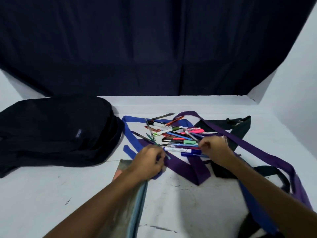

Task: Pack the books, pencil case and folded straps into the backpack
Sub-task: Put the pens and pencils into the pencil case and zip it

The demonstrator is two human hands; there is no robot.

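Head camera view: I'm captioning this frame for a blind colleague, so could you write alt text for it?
Two hands, left hand and right hand, gather a pile of pens lying among tangled blue, purple and black straps on a white table. A black backpack lies at the left.

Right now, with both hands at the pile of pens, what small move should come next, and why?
Probably gather the loose pens into one bundle. They lie scattered over the purple strap and blue strap. The left hand and right hand already curl at the pile's near edge, while the backpack lies apart.
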